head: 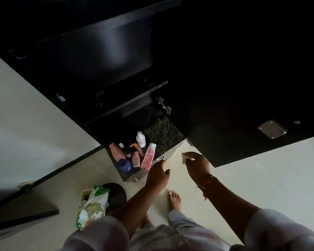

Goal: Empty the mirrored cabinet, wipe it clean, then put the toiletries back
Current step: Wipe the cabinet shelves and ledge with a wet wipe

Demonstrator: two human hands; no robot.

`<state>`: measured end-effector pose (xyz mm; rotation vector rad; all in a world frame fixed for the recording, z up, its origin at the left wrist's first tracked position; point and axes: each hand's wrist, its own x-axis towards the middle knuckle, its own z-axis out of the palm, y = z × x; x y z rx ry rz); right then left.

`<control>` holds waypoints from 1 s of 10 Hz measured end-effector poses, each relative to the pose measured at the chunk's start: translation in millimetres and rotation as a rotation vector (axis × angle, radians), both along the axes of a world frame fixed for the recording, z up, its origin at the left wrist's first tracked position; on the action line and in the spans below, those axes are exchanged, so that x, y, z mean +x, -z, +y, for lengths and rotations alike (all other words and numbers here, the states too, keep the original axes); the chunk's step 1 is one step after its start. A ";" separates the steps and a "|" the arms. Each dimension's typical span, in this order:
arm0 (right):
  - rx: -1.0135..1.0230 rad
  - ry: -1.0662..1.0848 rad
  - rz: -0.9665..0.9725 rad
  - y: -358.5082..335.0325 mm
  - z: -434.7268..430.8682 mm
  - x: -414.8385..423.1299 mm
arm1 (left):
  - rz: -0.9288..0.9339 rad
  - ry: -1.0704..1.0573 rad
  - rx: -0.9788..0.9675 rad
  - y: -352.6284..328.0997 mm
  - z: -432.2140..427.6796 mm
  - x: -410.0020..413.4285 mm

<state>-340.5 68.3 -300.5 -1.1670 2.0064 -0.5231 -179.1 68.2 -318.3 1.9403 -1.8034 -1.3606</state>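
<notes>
Below one open dark cabinet [98, 51], at least eight toiletries [116, 151] cluster on a speckled worktop [163, 134]; the left hand [157, 175] hovers beside one pink tube [148, 156], fingers loosely apart, while the right hand [198, 165] pinches one white wipe [184, 157].

The inside of the cabinet [101, 51] is so dark that I cannot make out its back wall or whether anything sits on its shelves. Its open door [243, 105] runs off the right edge. At the worktop's [163, 134] near corner, the small bottles [128, 148] beside the pink tube [148, 156] are too small and dim for me to read their labels. My left hand [158, 172] reaches the tube's end, but I cannot tell if my fingertips touch it. My right hand [196, 163] covers most of the wipe [185, 157]. The wipes pack [92, 201] hides part of a dark round thing [116, 194] on the floor.
</notes>
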 end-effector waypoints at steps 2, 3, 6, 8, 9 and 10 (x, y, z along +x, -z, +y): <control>0.102 -0.319 0.184 36.9 -49.1 -2.7 | -0.234 0.213 -0.044 35.5 -25.7 -20.2; 0.047 -0.370 0.177 75.5 -68.5 -1.6 | -0.296 0.240 -0.068 56.3 -46.7 -31.8; -0.034 -0.665 0.592 78.0 -111.6 -16.8 | -0.381 0.220 -0.122 94.3 -91.3 -42.3; -0.026 -0.845 0.864 79.8 -127.2 -16.6 | -0.380 0.194 -0.116 96.0 -94.7 -47.4; -0.050 -0.884 0.943 87.3 -126.7 -16.5 | -0.392 0.190 -0.109 96.4 -93.7 -49.1; -0.026 -0.887 0.845 125.2 -123.8 -17.6 | -0.421 0.229 -0.077 98.9 -93.0 -49.8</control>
